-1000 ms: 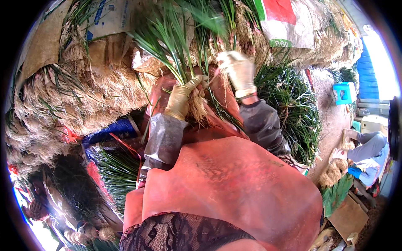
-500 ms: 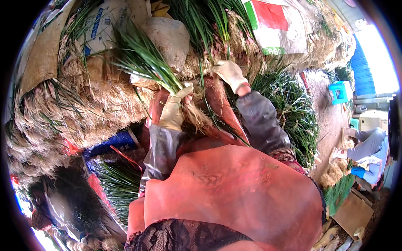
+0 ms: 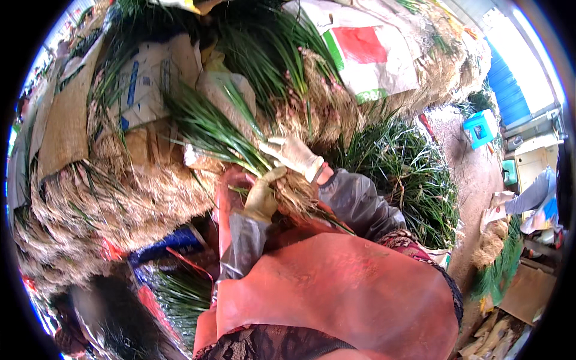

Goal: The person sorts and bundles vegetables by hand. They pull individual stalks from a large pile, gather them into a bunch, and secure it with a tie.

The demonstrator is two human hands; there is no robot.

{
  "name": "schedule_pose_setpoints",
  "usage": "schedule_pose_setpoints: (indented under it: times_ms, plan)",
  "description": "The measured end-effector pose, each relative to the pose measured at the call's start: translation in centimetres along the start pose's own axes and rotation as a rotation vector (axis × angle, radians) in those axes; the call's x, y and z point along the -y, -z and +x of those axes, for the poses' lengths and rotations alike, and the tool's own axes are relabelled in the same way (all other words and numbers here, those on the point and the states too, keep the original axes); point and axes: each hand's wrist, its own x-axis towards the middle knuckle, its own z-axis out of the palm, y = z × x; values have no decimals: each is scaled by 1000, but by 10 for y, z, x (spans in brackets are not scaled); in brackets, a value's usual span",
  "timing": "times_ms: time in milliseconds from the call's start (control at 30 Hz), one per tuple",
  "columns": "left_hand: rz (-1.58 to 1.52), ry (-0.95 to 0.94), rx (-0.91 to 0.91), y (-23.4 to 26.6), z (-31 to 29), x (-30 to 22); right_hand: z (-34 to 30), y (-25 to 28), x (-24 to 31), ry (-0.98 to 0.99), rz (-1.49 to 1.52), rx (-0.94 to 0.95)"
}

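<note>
My left hand (image 3: 264, 195), in a pale work glove, is closed around the lower stems of a bunch of spring onions (image 3: 225, 138) above my lap. Their long green leaves point up and left, and the tangled tan roots (image 3: 297, 195) hang below the hand to the right. Close above it, my right hand (image 3: 294, 156), also gloved, has its fingers closed at the base of a separate spring onion stalk (image 3: 240, 108). That stalk leans over the bunch. The gloves hide the exact grip of the fingers.
Spring onions are heaped ahead (image 3: 300, 78), roots toward me, partly covered by sacks (image 3: 384, 54). More greens lie in a pile (image 3: 402, 168) at my right. A red apron (image 3: 336, 282) covers my lap. Farther right are a blue stool (image 3: 480, 129) and another person's leg (image 3: 531, 192).
My right hand has moved from the heap down and left to the bunch, bringing a stalk with it. The left hand still holds the bunch. The whole view has shifted slightly.
</note>
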Motion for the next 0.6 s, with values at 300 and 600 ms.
schedule_pose_setpoints:
  times_ms: [300, 600]
  plan:
    - [324, -297, 40, -38, -42, -15, 14, 10, -15, -466, -316, -135]
    - [55, -367, 129, -54, -70, -33, -7, 110, -93, -804, -355, -155]
